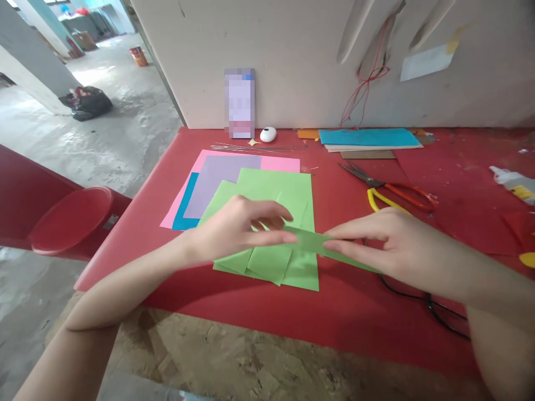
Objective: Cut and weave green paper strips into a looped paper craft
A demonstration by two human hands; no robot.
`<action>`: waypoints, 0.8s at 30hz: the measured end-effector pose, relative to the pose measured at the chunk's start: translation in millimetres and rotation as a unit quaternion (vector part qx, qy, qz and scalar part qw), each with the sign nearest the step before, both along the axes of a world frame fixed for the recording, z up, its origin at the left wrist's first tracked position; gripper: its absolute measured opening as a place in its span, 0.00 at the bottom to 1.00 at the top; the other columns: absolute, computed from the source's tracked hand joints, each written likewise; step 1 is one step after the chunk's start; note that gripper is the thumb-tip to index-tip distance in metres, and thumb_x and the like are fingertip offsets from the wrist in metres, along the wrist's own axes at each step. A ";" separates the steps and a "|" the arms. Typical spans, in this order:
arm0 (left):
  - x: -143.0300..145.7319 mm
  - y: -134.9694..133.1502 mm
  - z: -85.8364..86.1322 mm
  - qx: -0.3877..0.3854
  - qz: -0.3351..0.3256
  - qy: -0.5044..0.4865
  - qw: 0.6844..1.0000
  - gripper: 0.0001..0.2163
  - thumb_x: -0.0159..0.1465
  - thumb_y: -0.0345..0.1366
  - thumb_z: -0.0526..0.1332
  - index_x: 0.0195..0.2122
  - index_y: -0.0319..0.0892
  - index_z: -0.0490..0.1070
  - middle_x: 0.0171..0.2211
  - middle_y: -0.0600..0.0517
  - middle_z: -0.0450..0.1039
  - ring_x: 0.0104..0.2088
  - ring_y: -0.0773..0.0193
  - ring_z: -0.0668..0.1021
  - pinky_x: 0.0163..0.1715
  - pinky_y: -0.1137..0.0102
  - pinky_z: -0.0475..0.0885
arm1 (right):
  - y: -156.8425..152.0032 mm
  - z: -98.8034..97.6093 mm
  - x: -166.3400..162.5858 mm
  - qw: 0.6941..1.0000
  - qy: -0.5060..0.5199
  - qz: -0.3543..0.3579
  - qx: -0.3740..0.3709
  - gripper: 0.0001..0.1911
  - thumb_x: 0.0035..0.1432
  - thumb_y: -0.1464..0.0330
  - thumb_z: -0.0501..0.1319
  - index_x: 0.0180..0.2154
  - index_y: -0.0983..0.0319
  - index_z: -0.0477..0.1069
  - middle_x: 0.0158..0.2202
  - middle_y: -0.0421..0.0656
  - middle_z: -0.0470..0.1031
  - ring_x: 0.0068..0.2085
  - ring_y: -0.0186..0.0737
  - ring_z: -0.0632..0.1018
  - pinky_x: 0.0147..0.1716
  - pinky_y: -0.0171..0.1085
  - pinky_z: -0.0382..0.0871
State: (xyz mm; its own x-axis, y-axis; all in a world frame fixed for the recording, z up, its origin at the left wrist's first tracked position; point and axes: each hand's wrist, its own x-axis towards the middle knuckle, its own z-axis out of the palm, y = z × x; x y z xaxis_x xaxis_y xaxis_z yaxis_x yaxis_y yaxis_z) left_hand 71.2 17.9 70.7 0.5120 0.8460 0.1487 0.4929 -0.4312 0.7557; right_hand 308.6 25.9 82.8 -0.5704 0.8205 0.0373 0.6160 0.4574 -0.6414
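Head view: right hand (387,239) pinches the green strip (308,240), long axis slanting far-left to near-right; left hand (236,225), grip parted, meets its far end, contact unclear.

Red table (234,295): room in front of green sheets (276,264) — black cable (428,301), scissors (376,183) obstruct right side.

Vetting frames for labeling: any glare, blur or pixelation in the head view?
Head view, upper left: bright glare on the floor; head view, back of table: phone pixelated; head view, center: green strip looks slightly soft beside the left hand, possibly motion blur.
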 end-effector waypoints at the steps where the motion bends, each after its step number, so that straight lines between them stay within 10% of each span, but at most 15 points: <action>1: 4.8 -3.9 -2.4 -0.002 -0.005 0.009 1.000 0.08 0.60 0.38 0.61 0.32 0.38 0.74 0.27 0.53 0.79 0.24 0.70 0.78 0.23 0.78 0.70 | -1.6 -1.4 -6.1 1.000 0.001 0.000 -0.001 0.09 0.52 0.61 0.61 0.25 0.57 0.76 0.20 0.35 0.73 0.20 0.32 0.70 0.17 0.31 0.59; 8: 13.5 -16.5 -8.1 0.051 0.013 0.010 0.999 0.08 0.63 0.32 0.58 0.28 0.38 0.74 0.24 0.55 0.78 0.19 0.75 0.76 0.18 0.81 0.66 | -11.0 -2.3 -35.5 0.988 0.126 -0.076 0.049 0.05 0.51 0.72 0.61 0.27 0.58 0.75 0.29 0.36 0.78 0.30 0.34 0.78 0.29 0.30 0.71; 24: 7.9 -25.7 8.8 0.123 -0.004 0.003 0.992 0.10 0.63 0.30 0.57 0.27 0.36 0.74 0.22 0.55 0.78 0.21 0.74 0.78 0.21 0.83 0.69 | -16.3 4.7 -29.8 0.984 0.142 -0.078 0.079 0.07 0.47 0.77 0.61 0.23 0.59 0.71 0.22 0.33 0.75 0.23 0.29 0.75 0.24 0.26 0.70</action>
State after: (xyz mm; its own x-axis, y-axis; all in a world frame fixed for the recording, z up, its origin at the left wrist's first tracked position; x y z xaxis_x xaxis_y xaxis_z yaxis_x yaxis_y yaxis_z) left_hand 79.1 -7.8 79.6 0.5210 0.7797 0.3474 0.4929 -0.6071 0.6234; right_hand 278.8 9.6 87.5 -0.3854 0.8689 0.3108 0.4932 0.4786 -0.7265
